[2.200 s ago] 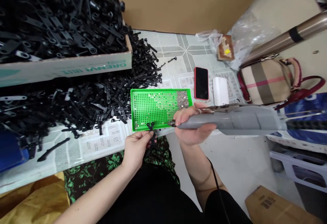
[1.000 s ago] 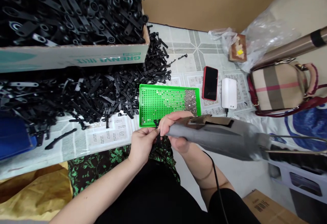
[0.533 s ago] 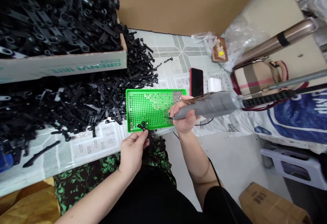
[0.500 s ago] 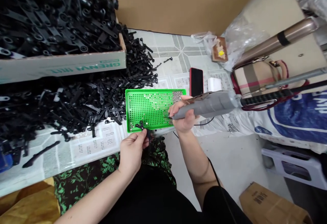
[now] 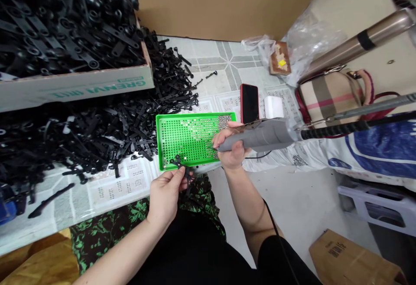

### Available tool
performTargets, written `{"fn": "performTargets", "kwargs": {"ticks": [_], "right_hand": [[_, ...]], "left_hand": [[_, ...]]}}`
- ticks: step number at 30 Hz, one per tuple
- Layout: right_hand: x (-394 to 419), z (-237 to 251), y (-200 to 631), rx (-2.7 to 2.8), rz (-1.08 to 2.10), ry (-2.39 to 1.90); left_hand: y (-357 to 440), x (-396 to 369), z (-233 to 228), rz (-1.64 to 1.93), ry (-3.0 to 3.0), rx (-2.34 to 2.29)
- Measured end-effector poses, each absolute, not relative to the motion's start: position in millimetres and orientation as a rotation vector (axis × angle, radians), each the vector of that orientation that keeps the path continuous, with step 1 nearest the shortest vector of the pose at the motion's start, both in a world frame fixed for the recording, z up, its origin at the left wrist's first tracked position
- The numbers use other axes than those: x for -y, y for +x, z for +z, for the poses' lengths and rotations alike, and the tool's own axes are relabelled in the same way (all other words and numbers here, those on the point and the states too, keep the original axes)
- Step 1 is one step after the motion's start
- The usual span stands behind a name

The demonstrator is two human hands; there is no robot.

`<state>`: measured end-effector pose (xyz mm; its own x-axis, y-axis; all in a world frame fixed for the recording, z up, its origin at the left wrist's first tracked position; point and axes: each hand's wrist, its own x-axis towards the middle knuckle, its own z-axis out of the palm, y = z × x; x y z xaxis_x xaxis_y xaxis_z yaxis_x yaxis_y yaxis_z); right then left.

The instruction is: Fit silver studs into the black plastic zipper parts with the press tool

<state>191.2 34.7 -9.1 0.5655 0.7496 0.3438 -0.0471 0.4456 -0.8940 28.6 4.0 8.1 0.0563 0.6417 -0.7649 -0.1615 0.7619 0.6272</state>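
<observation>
My left hand [image 5: 165, 194] pinches a small black plastic part [image 5: 180, 165] at the near edge of a green perforated tray [image 5: 172, 135]. The tray holds small silvery screws [image 5: 224, 122], heaped at its right end. My right hand [image 5: 230, 145] grips a grey electric screwdriver [image 5: 260, 135], its tip down on the tray's right side. The tool's black cable [image 5: 354, 125] runs off to the right.
A heap of black plastic parts [image 5: 97, 124] covers the table left of the tray, beside a cardboard box [image 5: 74, 87] full of more. A red phone [image 5: 249, 103], a white charger [image 5: 273, 105], a checked handbag [image 5: 331, 96] and a plastic bag [image 5: 302, 42] lie to the right. A brown carton [image 5: 351, 259] sits on the floor.
One second ago the screwdriver tip met the black part in my left hand. My right hand has since carried the tool to the tray's right side; my left hand stays.
</observation>
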Motion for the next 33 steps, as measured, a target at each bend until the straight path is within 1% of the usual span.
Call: {"fn": "performTargets", "kwargs": {"ticks": [9,14,16,20,24,28,30,33], "right_hand": [[-36.0,-9.0,191.1,0.854,0.536,-1.038],[-29.4,-10.5,174.8,0.766,0.324,-1.192],[-28.8,-11.7,170.5,0.736,0.275,-1.182],[-32.1,-6.6,176.1,0.758,0.348,-1.079],[-30.2,17.4,179.5,0.745,0.422,-1.056],[-22.6,37.8,163.4,0.800,0.662,-0.957],[-20.3,39.3,153.2,0.837,0.783,-0.853],[-20.1,35.3,143.4,0.858,0.847,-0.776]], "left_hand": [[29.2,-5.2,8.5,0.635,0.406,-1.400],[28.7,-3.2,6.1,0.626,0.436,-1.403],[29.5,-2.3,4.9,0.639,0.461,-1.412],[31.5,-0.5,3.1,0.666,0.487,-1.433],[31.1,1.8,0.0,0.670,0.524,-1.431],[28.2,4.2,-5.9,0.660,0.612,-1.422],[26.9,4.6,-8.2,0.664,0.658,-1.444],[26.1,3.9,-7.8,0.663,0.701,-1.465]]}}
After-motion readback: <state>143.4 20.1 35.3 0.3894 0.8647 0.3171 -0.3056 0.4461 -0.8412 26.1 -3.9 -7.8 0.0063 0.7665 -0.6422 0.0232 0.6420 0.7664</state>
